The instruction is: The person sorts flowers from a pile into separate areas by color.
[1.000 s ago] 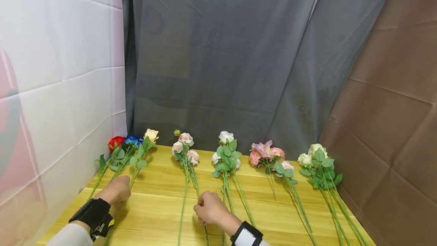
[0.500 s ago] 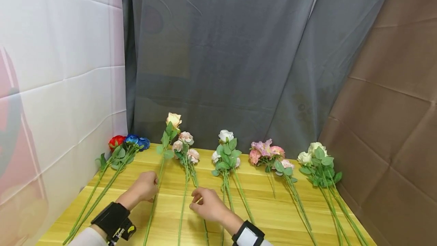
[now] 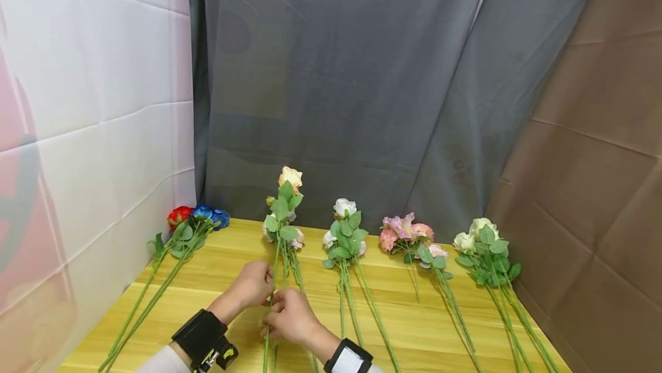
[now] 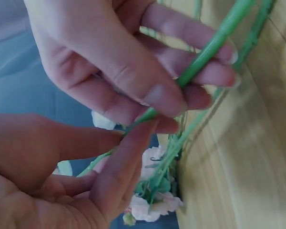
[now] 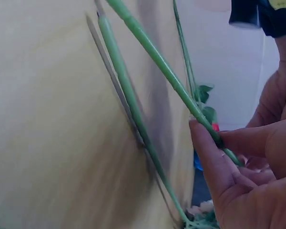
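A peach-cream rose (image 3: 291, 177) on a long green stem stands raised over the cluster of pale pink roses (image 3: 297, 241) and partly hides it. My left hand (image 3: 250, 285) pinches its stem (image 5: 167, 71) between thumb and fingers. Just below, my right hand (image 3: 293, 315) pinches the same stem, as the left wrist view also shows. The pink roses' stems (image 4: 181, 143) lie on the table behind and beneath my hands.
Red (image 3: 179, 216) and blue roses (image 3: 211, 215) lie at the left. To the right are white roses (image 3: 343, 209), a pink and purple bunch (image 3: 405, 229) and pale green-white roses (image 3: 478, 232). Cloth walls bound the wooden table (image 3: 207, 281).
My left hand has carried the cream rose from beside the blue roses rightward to above the pink ones. My right hand has moved slightly left and taken hold of its stem.
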The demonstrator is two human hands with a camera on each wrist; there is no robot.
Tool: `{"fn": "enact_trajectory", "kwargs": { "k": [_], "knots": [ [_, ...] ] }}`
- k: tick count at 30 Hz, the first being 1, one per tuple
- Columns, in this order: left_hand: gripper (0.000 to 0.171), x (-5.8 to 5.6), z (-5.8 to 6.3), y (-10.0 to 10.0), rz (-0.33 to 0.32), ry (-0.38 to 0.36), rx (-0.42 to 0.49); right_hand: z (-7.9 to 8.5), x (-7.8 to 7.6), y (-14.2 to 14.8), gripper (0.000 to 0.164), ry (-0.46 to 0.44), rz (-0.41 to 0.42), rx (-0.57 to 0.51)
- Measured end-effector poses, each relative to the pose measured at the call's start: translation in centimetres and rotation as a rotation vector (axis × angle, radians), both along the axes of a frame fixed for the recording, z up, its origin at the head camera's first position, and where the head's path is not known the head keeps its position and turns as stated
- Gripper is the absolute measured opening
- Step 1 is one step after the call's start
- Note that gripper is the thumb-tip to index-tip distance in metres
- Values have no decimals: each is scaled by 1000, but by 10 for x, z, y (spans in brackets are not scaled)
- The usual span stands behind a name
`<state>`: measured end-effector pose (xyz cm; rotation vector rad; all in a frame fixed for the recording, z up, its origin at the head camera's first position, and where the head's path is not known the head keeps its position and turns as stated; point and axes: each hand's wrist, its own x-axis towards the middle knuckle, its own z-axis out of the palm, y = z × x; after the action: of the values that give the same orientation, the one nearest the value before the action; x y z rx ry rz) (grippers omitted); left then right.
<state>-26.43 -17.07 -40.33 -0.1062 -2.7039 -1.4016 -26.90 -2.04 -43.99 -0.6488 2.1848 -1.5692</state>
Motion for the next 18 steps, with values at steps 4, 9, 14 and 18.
{"fn": "enact_trajectory", "kwargs": {
  "k": [4,9,14,18],
  "knots": [
    [8,1,2,-1,-7,53,20,11,-5,8,36,25,-12,2],
    [17,2,4,-12,6,74,-50,25,-12,25,33,37,-19,57],
    [18,5,-1,-28,9,81,-100,22,-17,39,16,17,-43,145],
    [16,5,-8,-37,14,65,-97,8,-21,41,11,22,-42,202]
  ]
}}
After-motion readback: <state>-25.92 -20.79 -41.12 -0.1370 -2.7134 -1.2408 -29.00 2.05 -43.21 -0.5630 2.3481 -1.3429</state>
